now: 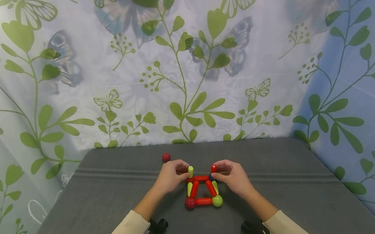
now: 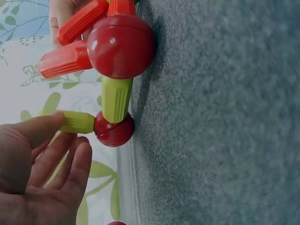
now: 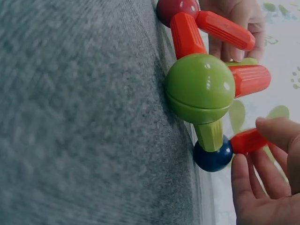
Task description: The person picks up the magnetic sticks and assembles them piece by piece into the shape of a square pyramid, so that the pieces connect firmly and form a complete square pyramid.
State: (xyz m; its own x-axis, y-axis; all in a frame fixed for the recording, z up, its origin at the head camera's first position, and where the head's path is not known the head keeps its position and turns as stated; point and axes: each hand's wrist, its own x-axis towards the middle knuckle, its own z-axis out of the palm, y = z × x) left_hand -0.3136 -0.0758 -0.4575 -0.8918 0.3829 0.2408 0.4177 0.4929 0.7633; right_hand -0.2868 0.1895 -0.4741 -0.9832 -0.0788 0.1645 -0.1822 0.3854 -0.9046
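Note:
A frame of magnetic building rods and balls sits on the grey table (image 1: 200, 231). My left hand (image 1: 171, 176) pinches an upright yellow-green rod (image 2: 77, 122) between thumb and fingers; its lower end meets a red ball (image 2: 114, 130) at the far left corner. At the far right corner, my right hand (image 1: 232, 174) pinches an upright red rod (image 3: 248, 140) on a blue ball (image 3: 213, 154). A larger red ball (image 1: 190, 202) and a green ball (image 1: 217, 201) form the near corners, each bearing a red rod. Red rods join the corners at front and back, yellow-green ones along the sides.
One loose red ball (image 1: 166, 157) lies near the table's back edge, beyond my left hand. A patterned curtain (image 1: 182, 75) hangs right behind the table. Black wrist devices (image 1: 158, 226) are on both forearms, close over the tabletop.

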